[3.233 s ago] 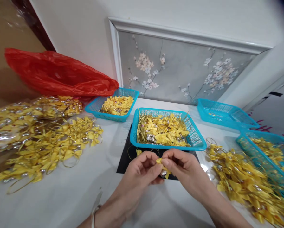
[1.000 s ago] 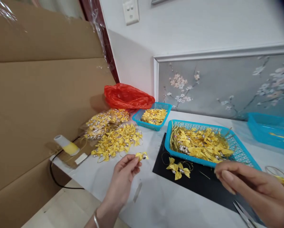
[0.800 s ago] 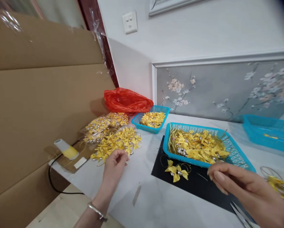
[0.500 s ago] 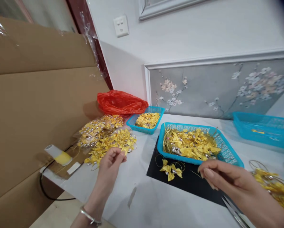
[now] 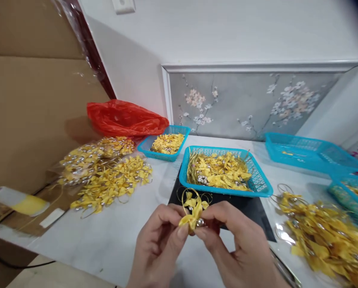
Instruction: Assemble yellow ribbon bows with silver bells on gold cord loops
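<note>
My left hand (image 5: 159,244) and my right hand (image 5: 235,244) meet low in the middle, fingertips pinched together on a small yellow ribbon bow (image 5: 193,211) with a silver bead and a gold wire loop. They hover over the near edge of a black mat (image 5: 257,212). Just beyond stands a blue basket (image 5: 261,188) heaped with yellow bows and silver beads.
A loose pile of yellow bows (image 5: 111,184) and a clear bag of bows (image 5: 80,158) lie left, with a red plastic bag (image 5: 125,118) and a small blue basket (image 5: 144,145) behind. More bows (image 5: 323,236) and blue baskets (image 5: 301,150) sit right. Cardboard (image 5: 32,112) stands left; scissors (image 5: 282,270) lie near my right wrist.
My left hand dropped a bow at the left pile and came back to the centre. My right hand picked up a bow from the black mat, and both hands now pinch it.
</note>
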`<state>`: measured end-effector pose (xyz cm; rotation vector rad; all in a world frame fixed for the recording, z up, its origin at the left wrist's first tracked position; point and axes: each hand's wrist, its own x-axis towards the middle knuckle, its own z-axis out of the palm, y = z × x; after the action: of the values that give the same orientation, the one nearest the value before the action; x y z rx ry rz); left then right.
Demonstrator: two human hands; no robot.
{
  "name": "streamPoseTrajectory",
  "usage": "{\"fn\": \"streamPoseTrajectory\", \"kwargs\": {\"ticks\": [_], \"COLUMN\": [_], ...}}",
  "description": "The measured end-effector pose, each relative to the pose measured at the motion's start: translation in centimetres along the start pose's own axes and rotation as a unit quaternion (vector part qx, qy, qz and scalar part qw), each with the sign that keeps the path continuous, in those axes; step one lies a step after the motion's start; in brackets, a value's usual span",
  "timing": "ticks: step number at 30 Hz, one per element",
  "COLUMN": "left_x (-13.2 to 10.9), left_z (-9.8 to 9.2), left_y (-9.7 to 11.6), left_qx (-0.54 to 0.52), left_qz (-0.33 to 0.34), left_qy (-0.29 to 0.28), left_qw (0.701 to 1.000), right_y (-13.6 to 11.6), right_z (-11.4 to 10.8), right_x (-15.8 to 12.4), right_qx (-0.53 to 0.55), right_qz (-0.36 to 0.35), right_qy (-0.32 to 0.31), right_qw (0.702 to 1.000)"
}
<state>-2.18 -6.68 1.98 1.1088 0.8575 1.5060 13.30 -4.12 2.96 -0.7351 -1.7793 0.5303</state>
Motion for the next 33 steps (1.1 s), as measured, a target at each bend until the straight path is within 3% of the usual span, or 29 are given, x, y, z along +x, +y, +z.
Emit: {"fn": "streamPoseTrajectory", "kwargs": {"ticks": [5, 7, 12, 15, 17, 18, 20, 22, 24, 26, 33], "left_x": [0.1, 0.0, 0.0, 0.0, 0.0, 0.0, 0.0, 0.0, 0.0, -0.1, -0.1], "left_z": [0.6, 0.9, 1.3, 1.5, 1.8, 2.0, 2.3, 2.5, 2.6, 2.7, 3.4], "left_y": [-0.7, -0.8, -1.0, -1.0, -1.0, -1.1, -1.0, -1.0, -0.9, -0.7, -0.2], "left_qx": [-0.018, -0.036, -0.067, -0.049, -0.024, -0.009, 0.018, 0.046, 0.076, 0.09, 0.089], "left_qz": [-0.02, -0.035, -0.067, -0.054, -0.038, -0.031, -0.017, 0.002, 0.02, 0.026, -0.016], "left_qy": [0.006, 0.019, 0.025, 0.012, 0.028, 0.042, 0.074, 0.087, 0.07, 0.054, 0.077], "left_qw": [1.0, 0.999, 0.995, 0.997, 0.999, 0.999, 0.997, 0.995, 0.994, 0.994, 0.993], "right_y": [0.5, 0.6, 0.8, 0.8, 0.6, 0.5, 0.2, -0.1, -0.3, -0.5, -0.2], "right_z": [0.1, 0.0, -0.3, -0.3, -0.3, -0.3, -0.6, -1.0, -1.3, -1.6, -1.7], "right_x": [-0.4, -0.6, -0.8, -0.9, -0.9, -0.9, -0.7, -0.4, -0.1, 0.1, -0.2], "right_qx": [-0.095, -0.139, -0.137, -0.05, 0.064, 0.133, 0.263, 0.353, 0.403, 0.42, 0.384], "right_qz": [-0.128, -0.179, -0.181, -0.092, 0.045, 0.13, 0.283, 0.369, 0.402, 0.413, 0.396], "right_qy": [0.094, 0.103, 0.1, 0.107, 0.087, 0.076, 0.049, 0.032, 0.023, 0.025, 0.026], "right_qw": [0.983, 0.969, 0.969, 0.989, 0.993, 0.98, 0.921, 0.859, 0.822, 0.808, 0.834]}}
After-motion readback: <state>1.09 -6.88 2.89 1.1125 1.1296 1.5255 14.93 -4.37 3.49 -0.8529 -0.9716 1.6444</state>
